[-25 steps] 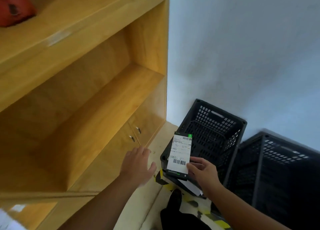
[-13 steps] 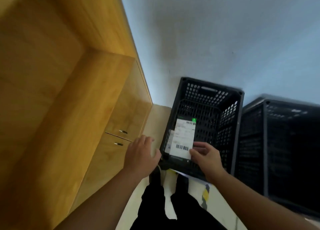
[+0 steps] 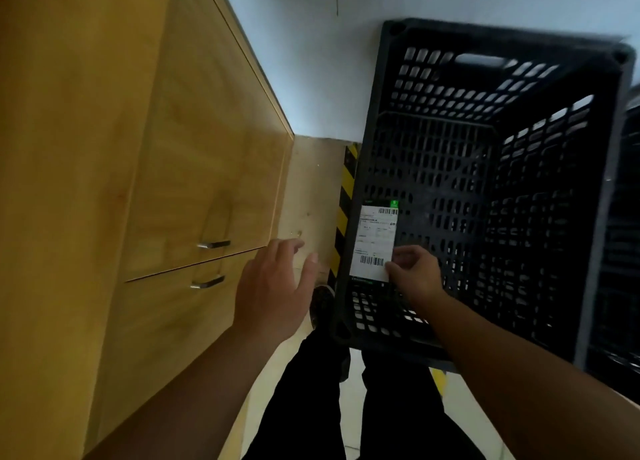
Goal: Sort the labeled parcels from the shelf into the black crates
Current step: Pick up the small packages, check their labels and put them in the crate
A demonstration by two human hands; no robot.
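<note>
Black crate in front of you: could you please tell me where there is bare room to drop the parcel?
The black crate looks bare from its far wall to its right wall. Only its near-left corner is crowded, where the right hand holds the labeled parcel.

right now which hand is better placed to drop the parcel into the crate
Right. The right hand already pinches the labeled parcel at its lower edge, over the near left corner of the black crate. The left hand is open and empty, off by the cabinet.

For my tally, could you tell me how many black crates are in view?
2: one crate stands open before the person by the wall; a second crate shows only partly at the right edge. More may be out of frame.
</note>
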